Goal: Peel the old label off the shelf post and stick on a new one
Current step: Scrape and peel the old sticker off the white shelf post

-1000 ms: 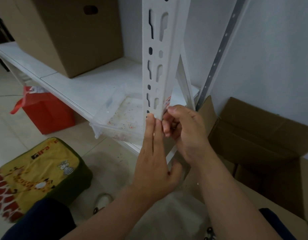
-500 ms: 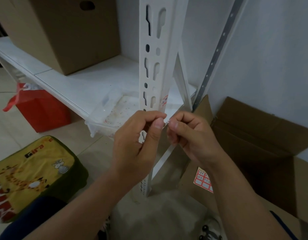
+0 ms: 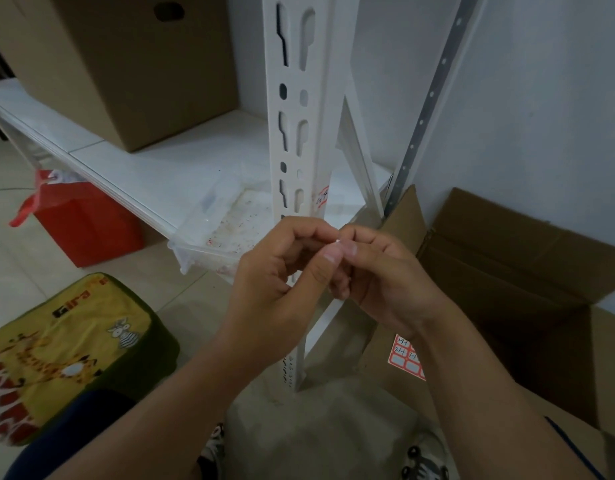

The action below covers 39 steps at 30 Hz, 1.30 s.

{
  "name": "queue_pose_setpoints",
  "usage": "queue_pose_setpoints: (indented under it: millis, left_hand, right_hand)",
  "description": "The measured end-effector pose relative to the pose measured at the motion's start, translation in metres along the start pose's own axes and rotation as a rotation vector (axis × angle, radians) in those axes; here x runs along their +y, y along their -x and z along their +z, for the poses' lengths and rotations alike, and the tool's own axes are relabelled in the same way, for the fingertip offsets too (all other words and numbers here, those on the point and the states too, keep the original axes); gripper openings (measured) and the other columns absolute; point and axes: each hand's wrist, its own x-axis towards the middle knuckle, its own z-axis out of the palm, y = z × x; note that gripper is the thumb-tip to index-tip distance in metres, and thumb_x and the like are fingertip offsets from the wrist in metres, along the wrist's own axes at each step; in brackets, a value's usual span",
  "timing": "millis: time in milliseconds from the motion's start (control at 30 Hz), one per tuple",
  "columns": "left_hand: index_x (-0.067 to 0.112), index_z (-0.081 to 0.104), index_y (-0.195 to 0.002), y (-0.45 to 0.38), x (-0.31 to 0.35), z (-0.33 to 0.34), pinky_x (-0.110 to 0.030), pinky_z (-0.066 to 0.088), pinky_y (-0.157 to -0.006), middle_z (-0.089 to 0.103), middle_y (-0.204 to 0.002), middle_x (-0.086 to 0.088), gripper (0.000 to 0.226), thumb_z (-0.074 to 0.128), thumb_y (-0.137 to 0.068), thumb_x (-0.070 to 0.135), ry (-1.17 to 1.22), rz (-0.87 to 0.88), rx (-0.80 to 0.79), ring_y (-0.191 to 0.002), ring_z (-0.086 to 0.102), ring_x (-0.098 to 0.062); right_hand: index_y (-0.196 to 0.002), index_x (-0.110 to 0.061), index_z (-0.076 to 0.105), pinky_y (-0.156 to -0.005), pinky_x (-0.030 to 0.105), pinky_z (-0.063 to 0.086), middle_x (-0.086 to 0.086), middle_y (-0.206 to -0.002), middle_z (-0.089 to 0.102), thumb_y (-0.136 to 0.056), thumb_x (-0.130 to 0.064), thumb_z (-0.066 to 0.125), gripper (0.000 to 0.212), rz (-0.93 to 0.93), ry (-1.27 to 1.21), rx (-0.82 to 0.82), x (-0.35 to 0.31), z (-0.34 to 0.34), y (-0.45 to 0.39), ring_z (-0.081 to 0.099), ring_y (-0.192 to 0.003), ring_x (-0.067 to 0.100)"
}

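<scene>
Centre frame: left hand (image 3: 281, 271) and right hand (image 3: 378, 271) pinch a tiny white scrap (image 3: 337, 241) together. The label (image 3: 322, 197) sits just above on the upright post (image 3: 299, 133).

Both forearms come up from the bottom edge & converge mid-frame, wrists roughly level, bare to the elbow w/ dark sleeve edges low down. Left hand (image 3: 281, 282) is curled, back twd camera, thumb stretched up & right so its tip meets the index tip in a pinch grip. Right hand (image 3: 385, 278) mirrors it, fingers folded under, thumb & index tips pressed vs. the left's, a tiny white scrap (image 3: 337, 241) just showing between them.
</scene>
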Motion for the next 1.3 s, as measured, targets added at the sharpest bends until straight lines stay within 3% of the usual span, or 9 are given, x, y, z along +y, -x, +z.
queue_pose_setpoints:
  millis: [167, 433, 533, 633, 833, 1033, 1167, 1233, 1300]
  left_hand:
    - [0.001, 0.059, -0.094, -0.001, -0.002, -0.002, -0.039, 0.057, -0.06, 0.068, -0.07, -0.011, 0.014, 0.053, -0.095, 0.014, -0.01, -0.031, -0.002, -0.061, 0.07, -0.027]
    - [0.02, 0.055, -0.09, 0.0, -0.005, -0.004, -0.018, 0.052, -0.063, 0.067, -0.075, 0.012, 0.017, 0.044, -0.097, 0.029, -0.196, -0.077, 0.037, -0.069, 0.067, -0.008]
    - [0.023, 0.051, -0.09, 0.001, -0.008, -0.007, -0.028, 0.053, -0.058, 0.064, -0.075, 0.009, 0.018, 0.037, -0.099, 0.032, -0.306, -0.067, -0.009, -0.066, 0.064, -0.013]
    - [0.025, 0.048, -0.087, -0.001, -0.009, -0.009, -0.034, 0.049, -0.056, 0.06, -0.068, 0.0, 0.023, 0.032, -0.098, 0.037, -0.373, -0.06, 0.019, -0.062, 0.06, -0.017]
    - [0.027, 0.048, -0.063, -0.008, -0.012, -0.019, -0.041, 0.051, -0.044, 0.058, -0.056, -0.002, 0.04, 0.034, -0.099, 0.039, -0.438, -0.102, 0.112, -0.043, 0.058, -0.014]
    - [0.008, 0.057, -0.055, -0.024, -0.014, -0.049, -0.012, 0.046, -0.054, 0.057, -0.043, -0.002, 0.061, 0.043, -0.085, 0.06, -0.538, -0.218, 0.235, -0.04, 0.057, -0.005]
    - [0.008, 0.055, -0.07, -0.043, -0.036, -0.073, -0.03, 0.052, -0.069, 0.062, -0.059, -0.001, 0.056, 0.037, -0.096, 0.054, -0.63, -0.412, 0.23, -0.057, 0.063, -0.005]
    - [0.011, 0.053, -0.083, -0.05, -0.053, -0.081, -0.043, 0.056, -0.078, 0.062, -0.073, -0.002, 0.046, 0.03, -0.103, 0.046, -0.614, -0.485, 0.238, -0.077, 0.067, -0.018]
    - [0.01, 0.052, -0.092, -0.053, -0.069, -0.085, -0.043, 0.055, -0.079, 0.062, -0.08, -0.002, 0.043, 0.028, -0.105, 0.044, -0.637, -0.543, 0.23, -0.085, 0.066, -0.022]
  right_hand:
    - [-0.078, -0.005, 0.056, -0.053, 0.027, 0.036, 0.002, -0.06, 0.055, -0.078, -0.023, 0.063, 0.019, 0.045, -0.013, -0.003, 0.0, 0.0, 0.0, 0.05, -0.055, 0.012]
    - [-0.074, -0.009, 0.061, -0.052, 0.025, 0.04, 0.006, -0.062, 0.058, -0.072, -0.03, 0.069, 0.023, -0.035, 0.181, 0.133, 0.005, 0.001, -0.008, 0.048, -0.056, 0.017]
    - [-0.074, -0.006, 0.059, -0.052, 0.023, 0.041, 0.013, -0.061, 0.052, -0.071, -0.033, 0.069, 0.029, -0.081, 0.289, 0.182, 0.004, 0.001, -0.007, 0.046, -0.056, 0.019]
    - [-0.075, -0.004, 0.059, -0.052, 0.023, 0.042, 0.01, -0.061, 0.049, -0.072, -0.036, 0.068, 0.034, -0.113, 0.362, 0.218, 0.005, 0.002, -0.007, 0.046, -0.055, 0.017]
    - [-0.07, 0.002, 0.054, -0.054, 0.024, 0.043, 0.001, -0.057, 0.052, -0.078, -0.041, 0.056, 0.044, -0.148, 0.386, 0.301, 0.008, 0.004, -0.009, 0.047, -0.054, 0.016]
    - [-0.065, -0.005, 0.058, -0.053, 0.027, 0.042, 0.003, -0.054, 0.052, -0.081, -0.041, 0.054, 0.039, -0.166, 0.362, 0.359, 0.009, 0.006, -0.013, 0.046, -0.052, 0.017]
    - [-0.068, 0.004, 0.054, -0.053, 0.029, 0.041, 0.006, -0.054, 0.051, -0.087, -0.027, 0.051, 0.037, -0.176, 0.345, 0.386, 0.009, 0.008, -0.015, 0.044, -0.053, 0.02]
    - [-0.068, 0.005, 0.054, -0.053, 0.028, 0.042, 0.006, -0.054, 0.051, -0.088, -0.024, 0.049, 0.035, -0.179, 0.33, 0.396, 0.01, 0.01, -0.016, 0.045, -0.053, 0.019]
    - [-0.067, 0.003, 0.055, -0.053, 0.028, 0.042, 0.006, -0.055, 0.051, -0.088, -0.023, 0.049, 0.034, -0.179, 0.315, 0.399, 0.01, 0.011, -0.017, 0.045, -0.053, 0.018]
